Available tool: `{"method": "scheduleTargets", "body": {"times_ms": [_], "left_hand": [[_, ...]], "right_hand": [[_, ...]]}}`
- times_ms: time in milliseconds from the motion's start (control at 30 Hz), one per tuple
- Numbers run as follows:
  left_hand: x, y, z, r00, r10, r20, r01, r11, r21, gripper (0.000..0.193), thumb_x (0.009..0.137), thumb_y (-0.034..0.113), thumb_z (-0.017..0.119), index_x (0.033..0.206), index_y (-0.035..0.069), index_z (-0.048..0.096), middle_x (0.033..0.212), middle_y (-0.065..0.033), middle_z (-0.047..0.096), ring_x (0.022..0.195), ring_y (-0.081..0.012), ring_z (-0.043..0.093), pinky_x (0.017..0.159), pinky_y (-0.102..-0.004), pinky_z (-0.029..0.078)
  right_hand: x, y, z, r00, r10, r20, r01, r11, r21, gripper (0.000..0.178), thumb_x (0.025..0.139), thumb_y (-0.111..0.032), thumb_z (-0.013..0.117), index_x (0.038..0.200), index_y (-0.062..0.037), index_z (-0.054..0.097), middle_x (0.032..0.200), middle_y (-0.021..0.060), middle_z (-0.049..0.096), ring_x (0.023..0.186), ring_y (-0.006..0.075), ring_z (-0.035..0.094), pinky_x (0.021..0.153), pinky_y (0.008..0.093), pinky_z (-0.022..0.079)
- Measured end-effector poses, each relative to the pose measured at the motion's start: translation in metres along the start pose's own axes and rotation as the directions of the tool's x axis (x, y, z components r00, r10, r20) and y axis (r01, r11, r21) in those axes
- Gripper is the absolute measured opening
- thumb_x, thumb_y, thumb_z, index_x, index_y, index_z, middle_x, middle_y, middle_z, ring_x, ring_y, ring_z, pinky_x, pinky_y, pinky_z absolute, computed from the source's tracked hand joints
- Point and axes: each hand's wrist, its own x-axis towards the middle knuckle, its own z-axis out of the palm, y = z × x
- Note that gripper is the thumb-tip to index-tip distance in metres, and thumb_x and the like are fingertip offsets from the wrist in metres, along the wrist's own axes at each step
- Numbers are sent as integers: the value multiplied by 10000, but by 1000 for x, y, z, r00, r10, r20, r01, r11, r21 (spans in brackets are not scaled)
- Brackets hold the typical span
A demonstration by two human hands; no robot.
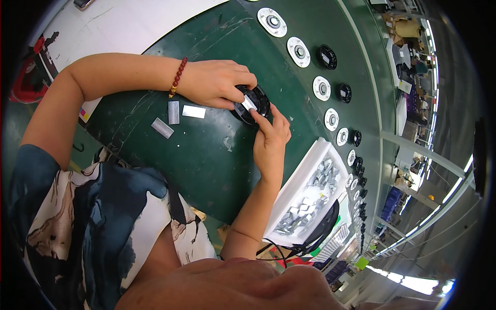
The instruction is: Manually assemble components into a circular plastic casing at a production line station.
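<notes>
A black round part [263, 99] sits on the green table [206, 155] between my hands, with a flat silvery rectangular piece [248, 104] across its middle. My left hand [219, 82] wears a red bead bracelet [179, 77] at the wrist. Its fingers close over the part's far and left side, the thumb close to the silvery piece. From the near right, my right hand [272, 137] grips the rim, its thumb pressing on the end of the silvery piece. Beside my left wrist lie loose silvery pieces: one upright [173, 112], one bright [194, 112] and one slanted [163, 128].
A white bin [285, 199] full of small silvery pieces stands right of my right forearm, black cable [323, 227] beside it. Along the right runs a line of white discs [299, 51] and black round parts [327, 57]. A white sheet [124, 26] covers the far left.
</notes>
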Motion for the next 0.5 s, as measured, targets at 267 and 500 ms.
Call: {"method": "scheduleTargets", "body": {"times_ms": [267,500], "left_hand": [[1,4,-2,994,-84,73,84,996,8,119,796,147,708,766,49,647,1091,-120,541,989,-282,547,846,-413,461],[2,8,-6,982,-171,74,176,982,-69,369,740,186,771,1063,86,623,1235,-148,516,1025,-332,568,888,-429,461]], "right_hand": [[2,-6,-2,1000,23,-2,-23,999,23,445,787,69,558,1139,-151,722,1350,176,545,1265,335,474,1117,451,273],[-11,-32,8,973,-64,-223,105,979,176,238,764,25,653,990,-46,674,1068,122,604,951,311,598,845,419,472]]}}
